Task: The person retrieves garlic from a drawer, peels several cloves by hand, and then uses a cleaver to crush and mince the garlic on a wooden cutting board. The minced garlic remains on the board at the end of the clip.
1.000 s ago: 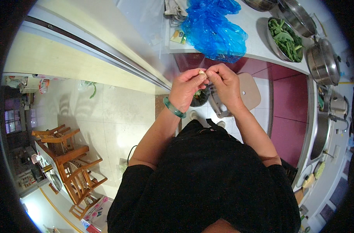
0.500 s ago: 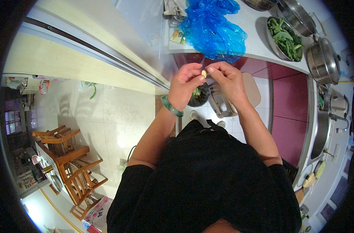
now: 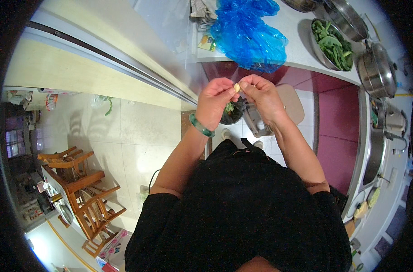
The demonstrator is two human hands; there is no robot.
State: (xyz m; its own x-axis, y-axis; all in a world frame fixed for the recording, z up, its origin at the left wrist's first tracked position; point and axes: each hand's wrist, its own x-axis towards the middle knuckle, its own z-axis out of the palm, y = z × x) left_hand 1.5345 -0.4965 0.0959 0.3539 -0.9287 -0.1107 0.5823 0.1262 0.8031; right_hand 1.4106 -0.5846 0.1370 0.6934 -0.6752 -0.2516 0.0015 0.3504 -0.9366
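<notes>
A small pale-yellow garlic clove is pinched between the fingertips of both my hands. My left hand, with a green bangle at its wrist, holds the clove with thumb and fingers. From the other side, my right hand has its thumb and forefinger closed on the clove's edge. Beneath them on the floor stands a dark-lined bin with green scraps inside, partly hidden by my hands.
On the white counter ahead lie a crumpled blue plastic bag and leafy greens in a steel bowl. Steel pots line the right corner. A beige stool-like item is by the maroon cabinets. Wooden chairs stand left.
Both hands have shifted slightly, with the right hand drawn a little left and down. The garlic clove stays between the fingertips.
</notes>
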